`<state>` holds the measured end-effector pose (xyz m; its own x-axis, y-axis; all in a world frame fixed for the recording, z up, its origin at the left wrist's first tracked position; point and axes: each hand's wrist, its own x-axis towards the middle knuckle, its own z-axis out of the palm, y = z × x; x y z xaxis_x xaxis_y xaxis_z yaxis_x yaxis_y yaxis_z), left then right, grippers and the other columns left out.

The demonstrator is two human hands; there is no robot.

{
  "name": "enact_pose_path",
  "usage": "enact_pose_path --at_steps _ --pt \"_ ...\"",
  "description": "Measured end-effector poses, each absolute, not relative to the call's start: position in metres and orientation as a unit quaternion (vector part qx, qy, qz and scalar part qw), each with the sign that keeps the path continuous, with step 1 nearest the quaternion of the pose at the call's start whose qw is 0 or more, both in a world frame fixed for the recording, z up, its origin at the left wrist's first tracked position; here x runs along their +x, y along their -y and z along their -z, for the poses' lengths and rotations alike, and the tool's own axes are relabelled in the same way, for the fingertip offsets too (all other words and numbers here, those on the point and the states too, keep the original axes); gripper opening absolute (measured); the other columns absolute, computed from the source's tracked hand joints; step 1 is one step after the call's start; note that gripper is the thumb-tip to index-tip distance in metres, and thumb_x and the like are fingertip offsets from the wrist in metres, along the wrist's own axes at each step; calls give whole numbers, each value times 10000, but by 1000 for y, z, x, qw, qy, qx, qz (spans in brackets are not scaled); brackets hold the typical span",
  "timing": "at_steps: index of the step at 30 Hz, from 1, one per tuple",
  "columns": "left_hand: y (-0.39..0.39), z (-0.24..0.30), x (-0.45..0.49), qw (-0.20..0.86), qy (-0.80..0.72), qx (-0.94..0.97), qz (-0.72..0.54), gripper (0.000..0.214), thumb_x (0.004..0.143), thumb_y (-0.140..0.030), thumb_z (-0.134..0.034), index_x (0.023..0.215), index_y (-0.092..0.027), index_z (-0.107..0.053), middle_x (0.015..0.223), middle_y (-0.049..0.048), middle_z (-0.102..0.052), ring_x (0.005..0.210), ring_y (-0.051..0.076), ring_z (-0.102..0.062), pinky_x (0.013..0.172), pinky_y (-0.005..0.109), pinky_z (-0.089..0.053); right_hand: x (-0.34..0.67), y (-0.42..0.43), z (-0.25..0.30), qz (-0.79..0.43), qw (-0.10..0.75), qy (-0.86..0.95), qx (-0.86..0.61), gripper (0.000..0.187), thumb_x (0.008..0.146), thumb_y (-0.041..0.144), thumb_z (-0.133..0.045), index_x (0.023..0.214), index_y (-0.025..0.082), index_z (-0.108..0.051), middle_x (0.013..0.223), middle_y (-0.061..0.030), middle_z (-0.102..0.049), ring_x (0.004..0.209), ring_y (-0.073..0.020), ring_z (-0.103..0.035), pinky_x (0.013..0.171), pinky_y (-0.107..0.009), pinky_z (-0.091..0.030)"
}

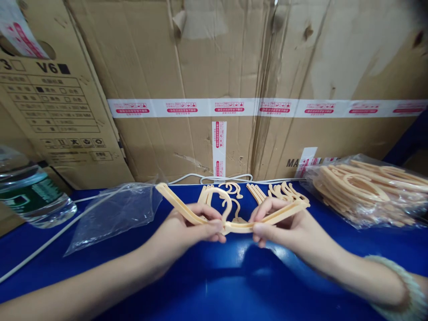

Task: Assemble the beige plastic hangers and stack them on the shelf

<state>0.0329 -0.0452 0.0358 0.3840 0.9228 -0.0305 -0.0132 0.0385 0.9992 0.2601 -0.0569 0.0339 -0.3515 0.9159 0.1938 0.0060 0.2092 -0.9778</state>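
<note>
A cream plastic clothes hanger (pixel 241 227) is held above the blue table, its hook curving up and its two arms rising outward. My left hand (pixel 192 227) pinches it just left of the hook, thumb in front. Right of the middle, my right hand (pixel 281 225) grips the other arm between thumb and fingers. Behind the hands lie loose hanger hooks (pixel 235 189) and straight hanger arms (pixel 257 194). More curved hanger pieces (pixel 287 191) lie to their right, partly hidden by my right hand.
At the right sits a clear bag of hanger parts (pixel 364 189). An empty-looking clear plastic bag (pixel 113 214) lies at left, beside a white cable (pixel 56 236) and a water bottle (pixel 36 191). Large cardboard boxes (pixel 187 67) stand along the back of the blue table (pixel 214 285).
</note>
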Motion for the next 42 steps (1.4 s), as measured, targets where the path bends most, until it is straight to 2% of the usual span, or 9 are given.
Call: enact_pose_path --at_steps 4,7,11,14,19,22,26,32,42 --pt "27 -71 9 610 -406 559 -389 133 742 -236 -757 761 -143 -663 748 22 -699 728 110 -675 690 136 -534 291 35 -63 -448 365 734 -358 237 735 325 -758 841 146 -644 679 -32 -698 586 -138 -660 553 -221 -536" --pt "15 -87 -8 587 -428 568 -387 146 708 -233 -783 767 -147 -680 755 17 -692 732 107 -670 687 121 -536 310 25 -80 -311 297 829 -358 204 783 333 -709 837 140 -673 766 -66 -715 681 -169 -679 599 -242 -530" --pt "2 -98 -25 519 -451 641 -342 165 699 -257 -785 802 -176 -685 744 13 -702 732 113 -664 675 130 -525 322 22 -95 -120 185 913 -342 131 850 261 -600 827 151 -667 784 -56 -692 681 -145 -644 603 -240 -483" --pt "-4 -102 -34 429 -455 741 -246 194 721 -322 -757 817 -172 -678 721 25 -704 699 137 -656 606 160 -500 327 22 -99 -54 146 934 -322 84 832 226 -587 806 164 -637 853 -54 -654 717 -142 -614 617 -243 -458" --pt "5 -96 -32 161 -385 903 -98 234 807 -387 -663 737 -164 -646 707 14 -652 629 125 -584 578 204 -427 326 24 -95 -73 49 941 -326 70 801 173 -575 734 183 -591 717 -3 -602 656 -132 -570 599 -242 -418" --pt "17 -84 -22 62 -330 940 -57 174 855 -265 -594 711 -168 -603 742 0 -610 611 103 -532 552 204 -373 320 28 -88 -84 4 943 -323 87 776 125 -572 732 186 -617 707 -1 -624 668 -136 -577 615 -244 -410" --pt "27 -68 -10 -28 -288 957 -40 104 794 -121 -580 704 -174 -575 824 11 -596 681 135 -534 614 247 -379 317 30 -79 -85 -36 936 -338 91 778 128 -593 753 191 -652 725 -9 -654 664 -145 -597 610 -251 -410" --pt "31 -59 -4 -92 -288 953 -3 71 766 -141 -629 714 -175 -593 805 34 -602 712 198 -561 708 344 -429 319 26 -71 -80 -28 935 -343 97 815 168 -600 748 194 -666 692 -21 -653 679 -165 -614 601 -261 -414" --pt "38 -65 7 -137 -306 942 27 79 776 -165 -617 701 -161 -596 773 68 -611 709 246 -579 693 411 -461 315 30 -73 -32 -55 924 -378 48 794 163 -613 758 181 -639 712 -41 -647 666 -176 -606 596 -266 -409"
